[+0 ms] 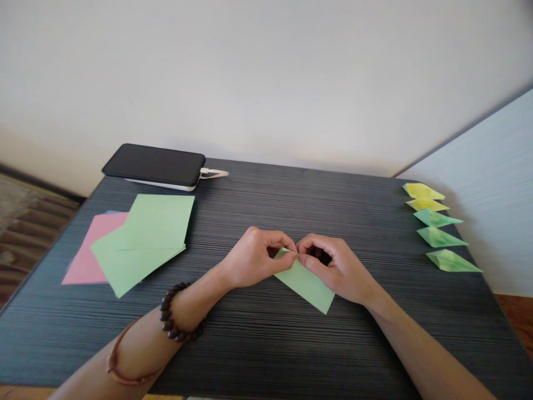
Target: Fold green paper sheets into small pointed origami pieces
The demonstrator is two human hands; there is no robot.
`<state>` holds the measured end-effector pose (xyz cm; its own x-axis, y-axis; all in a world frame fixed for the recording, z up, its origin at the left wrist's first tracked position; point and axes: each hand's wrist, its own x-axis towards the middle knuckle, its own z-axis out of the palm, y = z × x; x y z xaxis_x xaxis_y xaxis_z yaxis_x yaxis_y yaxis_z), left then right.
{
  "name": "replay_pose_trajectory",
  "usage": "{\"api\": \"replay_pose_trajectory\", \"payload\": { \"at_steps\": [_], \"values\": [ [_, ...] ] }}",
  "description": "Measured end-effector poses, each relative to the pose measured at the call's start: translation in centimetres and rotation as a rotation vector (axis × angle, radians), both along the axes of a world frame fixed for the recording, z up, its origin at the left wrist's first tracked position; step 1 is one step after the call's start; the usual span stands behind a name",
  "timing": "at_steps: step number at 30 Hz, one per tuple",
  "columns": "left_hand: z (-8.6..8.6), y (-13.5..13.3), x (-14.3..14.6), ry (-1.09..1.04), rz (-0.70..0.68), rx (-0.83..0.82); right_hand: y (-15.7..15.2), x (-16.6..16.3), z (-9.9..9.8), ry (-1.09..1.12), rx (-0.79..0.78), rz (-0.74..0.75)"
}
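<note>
A light green sheet of paper (310, 286), folded to a narrow rectangle, lies slanted in the middle of the dark table. My left hand (258, 255) pinches its upper edge between thumb and forefinger. Right beside it, my right hand (333, 264) grips the same edge, the fingertips of both hands nearly meeting. Part of the paper is hidden under the fingers. A dark bead bracelet (170, 319) and a brown cord band (114, 355) circle my left wrist and forearm.
Loose green sheets (158, 222) overlap a pink sheet (91, 244) on the left. Behind them rests a black phone (154, 162) on a white object, near a short white cable (215, 173). Several folded yellow and green paper pieces (443, 236) line the right edge of the table (266, 344).
</note>
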<state>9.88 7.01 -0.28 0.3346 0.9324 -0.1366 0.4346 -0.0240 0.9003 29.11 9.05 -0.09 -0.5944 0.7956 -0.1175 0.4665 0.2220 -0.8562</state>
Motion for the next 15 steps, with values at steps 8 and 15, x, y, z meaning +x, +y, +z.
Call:
{"api": "replay_pose_trajectory", "payload": {
  "at_steps": [8, 15],
  "values": [
    [-0.1, 0.5, -0.7, -0.082, 0.076, -0.056, 0.5, 0.6, 0.4, 0.001, -0.017, 0.033],
    [-0.2, 1.0, -1.5, -0.134, 0.118, -0.068, 1.0, 1.1, 0.5, 0.05, 0.035, 0.099]
  ]
}}
